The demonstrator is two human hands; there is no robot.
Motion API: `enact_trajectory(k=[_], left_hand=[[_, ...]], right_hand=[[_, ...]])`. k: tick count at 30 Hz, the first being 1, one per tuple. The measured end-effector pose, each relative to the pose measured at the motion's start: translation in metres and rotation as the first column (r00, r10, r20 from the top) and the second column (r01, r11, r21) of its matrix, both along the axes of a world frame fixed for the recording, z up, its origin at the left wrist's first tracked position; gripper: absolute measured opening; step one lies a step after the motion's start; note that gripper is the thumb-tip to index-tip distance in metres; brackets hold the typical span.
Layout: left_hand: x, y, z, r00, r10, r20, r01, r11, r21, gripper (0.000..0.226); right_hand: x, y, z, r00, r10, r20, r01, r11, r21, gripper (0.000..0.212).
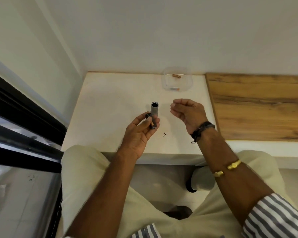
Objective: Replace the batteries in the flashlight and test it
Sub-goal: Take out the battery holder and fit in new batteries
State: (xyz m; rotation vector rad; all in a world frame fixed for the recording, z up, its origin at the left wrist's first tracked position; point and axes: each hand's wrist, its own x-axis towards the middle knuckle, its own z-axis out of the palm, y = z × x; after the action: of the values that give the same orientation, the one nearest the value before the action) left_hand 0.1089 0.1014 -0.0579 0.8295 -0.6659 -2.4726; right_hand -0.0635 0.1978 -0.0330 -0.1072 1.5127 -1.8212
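Head view: left hand (138, 134) raised over the white matte tabletop (110, 103), palm up, fingers curled round a grey ribbed flashlight (154, 109), a short tube standing near upright with its open round end up and dark inside; same hand also holds a small black rounded cap (148, 115) at the thumb tip and a cylindrical battery (153, 125), black with a copper band, lying along the fingers just beside the tube. Right hand (189, 111) hovers right of the flashlight, apart from it, fingers loosely curled, thumb near the forefinger, nothing seen in it. Black braided bracelet (203, 128) on the right wrist, gold metal bangle (234, 165) further up the forearm, grey-and-white striped sleeve (273, 219) rolled back. Clear square plastic tub (189, 84) with rounded corners sits at the far edge of the tabletop by the wall; inside, a copper-coloured battery in tub (176, 76) at the back and a second cell (175, 89), blurred, bluish and orange, at the front. Few dark specks (165, 134) on the tabletop between the hands. Wood-grain panel (258, 107) adjoins on the right, black window frame (24, 107) on the left, cream trousers (83, 177) below
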Motion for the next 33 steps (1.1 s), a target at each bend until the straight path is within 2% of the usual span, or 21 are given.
enact_trajectory(k=[3, 6, 8, 10, 11, 13, 18, 20, 23, 27, 29, 33], left_hand=[[-0.003, -0.007, -0.002, 0.994, 0.107, -0.006, -0.107, 0.993, 0.055, 0.030], [-0.007, -0.013, -0.003, 0.988, 0.157, 0.003, -0.157, 0.985, 0.074, 0.027], [-0.009, -0.017, -0.004, 0.986, 0.165, 0.003, -0.164, 0.982, 0.090, 0.027], [-0.011, -0.020, -0.006, 0.985, 0.172, 0.007, -0.172, 0.980, 0.097, 0.028], [-0.012, -0.022, -0.007, 0.984, 0.175, 0.009, -0.175, 0.979, 0.100, 0.028], [-0.014, -0.026, -0.010, 0.983, 0.182, 0.012, -0.182, 0.977, 0.109, 0.026], [-0.019, -0.032, -0.014, 0.984, 0.179, 0.017, -0.180, 0.977, 0.111, 0.028], [-0.018, -0.034, -0.016, 0.984, 0.175, 0.019, -0.176, 0.977, 0.117, 0.032], [-0.018, -0.036, -0.017, 0.982, 0.189, 0.010, -0.189, 0.970, 0.151, 0.040], [-0.018, -0.036, -0.018, 0.983, 0.186, -0.004, -0.183, 0.969, 0.167, 0.042], [-0.018, -0.036, -0.018, 0.986, 0.169, -0.013, -0.164, 0.973, 0.160, 0.034], [-0.017, -0.034, -0.014, 0.990, 0.131, -0.055, -0.121, 0.982, 0.147, 0.028]], right_hand=[[-0.034, -0.022, 0.000, 0.993, -0.089, -0.077, 0.093, 0.994, 0.050, 0.013], [-0.071, -0.044, 0.000, 0.958, -0.082, -0.275, 0.139, 0.971, 0.195, 0.014], [-0.097, -0.060, -0.003, 0.883, 0.026, -0.469, 0.164, 0.919, 0.360, 0.013], [-0.119, -0.074, -0.005, 0.739, 0.229, -0.634, 0.190, 0.832, 0.522, 0.014], [-0.129, -0.082, -0.005, 0.665, 0.334, -0.668, 0.191, 0.789, 0.584, 0.015], [-0.143, -0.097, -0.005, 0.564, 0.495, -0.661, 0.171, 0.713, 0.680, 0.015], [-0.163, -0.127, -0.011, 0.459, 0.721, -0.519, 0.068, 0.554, 0.830, 0.019], [-0.166, -0.134, -0.016, 0.418, 0.777, -0.472, 0.062, 0.493, 0.868, 0.018], [-0.168, -0.141, -0.022, 0.302, 0.857, -0.418, 0.081, 0.414, 0.907, 0.014], [-0.167, -0.143, -0.025, 0.183, 0.901, -0.393, 0.087, 0.383, 0.920, 0.017], [-0.165, -0.142, -0.024, 0.189, 0.892, -0.411, 0.091, 0.401, 0.911, 0.021], [-0.160, -0.136, -0.019, 0.309, 0.800, -0.514, 0.103, 0.509, 0.854, 0.025]])
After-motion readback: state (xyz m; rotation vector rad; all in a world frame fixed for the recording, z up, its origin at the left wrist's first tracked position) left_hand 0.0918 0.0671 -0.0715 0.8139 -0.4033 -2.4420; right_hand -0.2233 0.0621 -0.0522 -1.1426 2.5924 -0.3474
